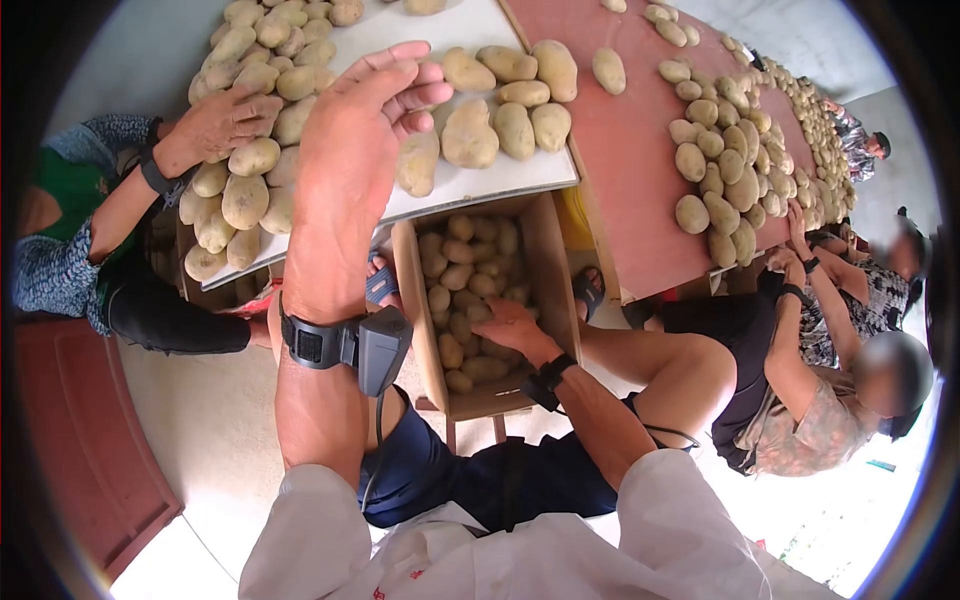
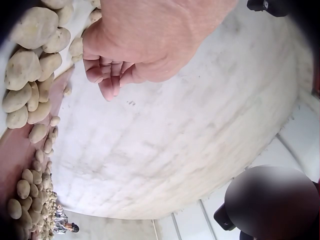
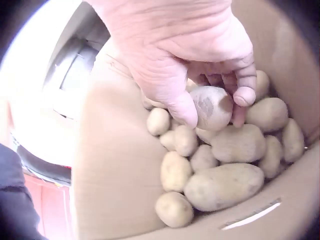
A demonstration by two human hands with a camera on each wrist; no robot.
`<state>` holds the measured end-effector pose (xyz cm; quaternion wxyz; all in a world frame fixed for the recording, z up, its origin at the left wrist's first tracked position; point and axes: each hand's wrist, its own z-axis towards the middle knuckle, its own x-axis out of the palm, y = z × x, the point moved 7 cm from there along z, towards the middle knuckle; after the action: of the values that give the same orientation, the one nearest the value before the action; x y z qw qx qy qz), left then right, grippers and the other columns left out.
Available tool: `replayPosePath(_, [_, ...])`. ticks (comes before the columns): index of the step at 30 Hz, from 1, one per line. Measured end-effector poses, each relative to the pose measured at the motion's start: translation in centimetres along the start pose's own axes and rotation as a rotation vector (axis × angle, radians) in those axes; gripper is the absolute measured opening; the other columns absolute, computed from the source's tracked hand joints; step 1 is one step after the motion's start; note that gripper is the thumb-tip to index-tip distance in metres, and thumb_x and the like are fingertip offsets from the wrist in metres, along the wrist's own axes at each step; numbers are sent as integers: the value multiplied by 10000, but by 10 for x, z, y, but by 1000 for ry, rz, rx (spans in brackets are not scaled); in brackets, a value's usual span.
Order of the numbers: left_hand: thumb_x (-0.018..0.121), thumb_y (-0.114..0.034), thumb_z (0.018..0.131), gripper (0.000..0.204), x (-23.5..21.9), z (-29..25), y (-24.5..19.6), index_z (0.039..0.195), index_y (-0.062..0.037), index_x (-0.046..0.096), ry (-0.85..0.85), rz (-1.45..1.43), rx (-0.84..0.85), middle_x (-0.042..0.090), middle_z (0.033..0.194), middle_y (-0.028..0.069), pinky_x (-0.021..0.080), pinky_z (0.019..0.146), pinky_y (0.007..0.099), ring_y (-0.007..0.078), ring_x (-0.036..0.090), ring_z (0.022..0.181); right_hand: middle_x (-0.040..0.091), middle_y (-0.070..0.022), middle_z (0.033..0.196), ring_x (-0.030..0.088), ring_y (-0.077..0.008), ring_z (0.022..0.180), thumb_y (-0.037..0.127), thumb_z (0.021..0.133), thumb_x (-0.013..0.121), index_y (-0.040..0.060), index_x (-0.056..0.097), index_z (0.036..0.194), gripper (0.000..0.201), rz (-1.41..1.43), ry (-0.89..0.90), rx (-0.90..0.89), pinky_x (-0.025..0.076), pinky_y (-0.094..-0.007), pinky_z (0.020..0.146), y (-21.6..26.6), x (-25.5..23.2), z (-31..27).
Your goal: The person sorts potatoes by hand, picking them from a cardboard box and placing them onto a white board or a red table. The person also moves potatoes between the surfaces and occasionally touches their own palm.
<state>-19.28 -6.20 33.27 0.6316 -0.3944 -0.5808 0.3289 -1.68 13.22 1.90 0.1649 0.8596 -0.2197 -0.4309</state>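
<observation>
My left hand is raised above the white tabletop, fingers loosely bent, with nothing seen in them. Beside it in the head view lie several potatoes; the left wrist view has the same hand against a pale wall. Down inside a cardboard box, my right hand is among many potatoes. The right wrist view gives it closely: thumb and fingers of the right hand grip a potato with a grey patch, just over the others.
At left, another person's hand rests on a potato heap. A red tabletop adjoins on the right, bearing more potato piles; people sit along it. My knees flank the box, and a red bench stands lower left.
</observation>
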Motion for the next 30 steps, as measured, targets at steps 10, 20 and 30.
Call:
replayPosePath(10, [567, -112, 990, 345, -3, -4, -1, 1289, 60, 569, -16, -28, -24, 665, 1034, 88, 476, 775, 285, 173, 641, 937, 646, -29, 941, 576, -93, 755, 355, 900, 703, 38, 611, 1251, 481, 725, -91, -167, 425, -222, 613, 119, -209, -91])
replayPosePath(20, [567, -90, 984, 313, -4, -3, 3, 1264, 49, 588, -50, -40, -64, 672, 1008, 88, 480, 762, 289, 175, 652, 915, 640, -66, 961, 605, -134, 824, 274, 920, 660, -1, 641, 1118, 340, 962, -480, -92, 396, -252, 572, 41, -323, -24])
replayPosePath(30, [590, -109, 986, 311, -4, -2, 4, 1254, 47, 599, -38, -43, -50, 674, 1003, 82, 477, 758, 285, 170, 651, 909, 674, -122, 1132, 683, -179, 893, 201, 893, 667, -27, 535, 1383, 556, 724, -672, -64, 496, -277, 556, 41, -369, 39])
